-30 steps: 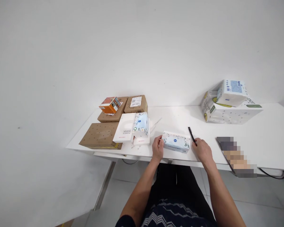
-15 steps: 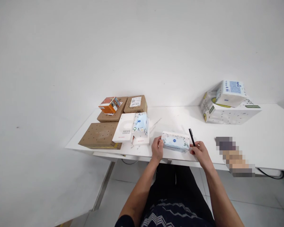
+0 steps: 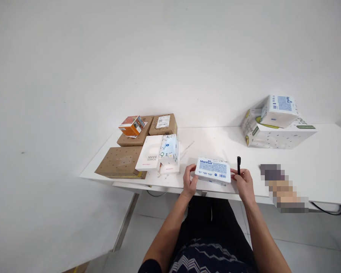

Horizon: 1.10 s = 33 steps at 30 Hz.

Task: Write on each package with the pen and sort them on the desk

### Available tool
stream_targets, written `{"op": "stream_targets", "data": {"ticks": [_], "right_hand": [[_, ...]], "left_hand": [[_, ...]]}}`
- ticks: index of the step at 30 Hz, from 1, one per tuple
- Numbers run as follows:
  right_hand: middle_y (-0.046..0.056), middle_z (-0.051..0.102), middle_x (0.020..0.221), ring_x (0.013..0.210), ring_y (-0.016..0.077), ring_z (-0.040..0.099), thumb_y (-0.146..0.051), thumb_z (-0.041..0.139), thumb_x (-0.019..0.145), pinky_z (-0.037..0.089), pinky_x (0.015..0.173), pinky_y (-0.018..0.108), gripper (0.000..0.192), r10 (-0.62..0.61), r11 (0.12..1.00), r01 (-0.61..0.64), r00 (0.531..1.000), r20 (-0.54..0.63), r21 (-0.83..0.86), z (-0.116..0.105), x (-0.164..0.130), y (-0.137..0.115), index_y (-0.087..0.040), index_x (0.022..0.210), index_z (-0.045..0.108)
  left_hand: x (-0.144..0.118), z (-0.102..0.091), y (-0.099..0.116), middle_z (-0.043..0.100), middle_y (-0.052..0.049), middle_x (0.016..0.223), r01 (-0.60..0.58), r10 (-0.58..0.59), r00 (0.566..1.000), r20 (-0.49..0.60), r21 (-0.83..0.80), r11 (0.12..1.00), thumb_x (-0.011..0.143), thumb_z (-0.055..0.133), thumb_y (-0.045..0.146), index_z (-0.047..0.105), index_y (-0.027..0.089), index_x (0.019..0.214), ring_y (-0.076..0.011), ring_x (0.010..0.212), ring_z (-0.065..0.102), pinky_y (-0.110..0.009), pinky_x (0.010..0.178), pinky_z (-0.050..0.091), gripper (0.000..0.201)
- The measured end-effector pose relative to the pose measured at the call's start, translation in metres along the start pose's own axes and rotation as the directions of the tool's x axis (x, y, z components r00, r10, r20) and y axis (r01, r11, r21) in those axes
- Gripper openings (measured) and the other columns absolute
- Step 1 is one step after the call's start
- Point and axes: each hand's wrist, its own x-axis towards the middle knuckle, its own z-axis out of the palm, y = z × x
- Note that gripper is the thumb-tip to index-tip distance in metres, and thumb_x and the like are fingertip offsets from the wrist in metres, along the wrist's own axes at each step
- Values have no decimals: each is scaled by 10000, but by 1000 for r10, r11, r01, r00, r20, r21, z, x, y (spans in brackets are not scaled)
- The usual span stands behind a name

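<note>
A tissue pack (image 3: 213,170) with blue "Manhua" print faces up near the table's front edge, between my two hands. My left hand (image 3: 190,181) is closed on its left end, thumb in front and fingers behind. My right hand (image 3: 244,185) grips a black pen (image 3: 238,166) that points upward, and its fingertips touch the pack's right end. Whether the pack rests fully on the table cannot be made out.
Left of the pack lie a white power bank box (image 3: 149,153), a second tissue pack (image 3: 168,148), brown cartons (image 3: 119,161) and an orange box (image 3: 132,127). Back right, another tissue pack (image 3: 281,110) tops a white carton (image 3: 284,138). A pixelated patch (image 3: 284,189) covers the table's right front.
The tissue pack has been turned over between my hands, from its leaf-patterned side to its printed side. The pen has swung more upright and shifted slightly right with my right hand.
</note>
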Motion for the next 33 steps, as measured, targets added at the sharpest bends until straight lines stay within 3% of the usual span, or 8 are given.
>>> {"op": "stream_targets", "data": {"ticks": [4, 9, 13, 16, 18, 22, 27, 33], "right_hand": [[6, 691, 835, 727, 176, 600, -161, 517, 609, 452, 641, 304, 172, -30, 998, 27, 999, -39, -61, -1, -4, -1, -233, 723, 409], [-71, 493, 577, 513, 104, 441, -233, 550, 690, 442, 595, 279, 92, -61, 984, 81, 990, -124, 160, -1, -1, -3, -228, 728, 467], [-31, 520, 641, 563, 119, 498, -357, 515, 769, 457, 606, 284, 157, -115, 956, 153, 981, -159, 250, -4, 2, -13, -212, 712, 497], [14, 572, 743, 654, 139, 558, -448, 467, 813, 469, 650, 294, 285, -145, 966, 180, 971, -191, 186, -6, -2, -21, -191, 738, 565], [7, 560, 706, 650, 136, 552, -505, 447, 843, 456, 645, 284, 364, -147, 976, 176, 966, -211, 125, -6, -8, -26, -184, 784, 608], [-23, 525, 593, 582, 127, 519, -572, 453, 861, 430, 600, 274, 430, -218, 965, 234, 966, -138, 118, 0, -20, -38, -183, 905, 632], [20, 641, 731, 603, 135, 569, -521, 528, 847, 480, 643, 316, 351, -252, 947, 256, 967, -45, 192, 17, -27, -52, -195, 949, 609], [-3, 633, 683, 627, 150, 593, -456, 590, 816, 490, 636, 299, 252, -282, 958, 279, 959, 39, 64, 40, -22, -54, -214, 886, 575]], "left_hand": [[2, 1, 4, 607, -105, 1078, 81, -82, 996, -21, -36, 996, 906, 418, 397, 543, 178, 1153, -224, 997, 582, -396, 886, 473, 353], [6, 2, 8, 628, -104, 1072, 143, -143, 990, -20, -12, 990, 924, 400, 450, 578, 180, 1103, -224, 1013, 593, -365, 871, 477, 370], [8, 4, 7, 618, -110, 1100, 159, -159, 987, 18, 2, 987, 926, 412, 454, 544, 184, 1166, -216, 985, 598, -350, 826, 490, 385], [9, 4, 7, 614, -105, 1091, 163, -167, 985, 50, 65, 984, 920, 437, 438, 542, 190, 1171, -206, 945, 593, -337, 795, 486, 368], [9, 4, 7, 615, -102, 1075, 165, -171, 984, 55, 105, 981, 911, 462, 425, 548, 193, 1160, -204, 936, 585, -334, 790, 481, 351], [8, 4, 7, 613, -98, 1063, 158, -165, 985, 54, 124, 980, 903, 476, 420, 552, 197, 1153, -205, 931, 578, -336, 793, 476, 344], [5, 7, 7, 590, -102, 1068, 148, -156, 986, 56, 122, 981, 900, 475, 412, 511, 195, 1214, -197, 898, 570, -335, 779, 477, 383], [0, 9, 7, 530, -97, 1092, 62, -79, 994, 77, 203, 977, 886, 492, 419, 403, 212, 1339, -167, 800, 528, -314, 704, 475, 506]]}}
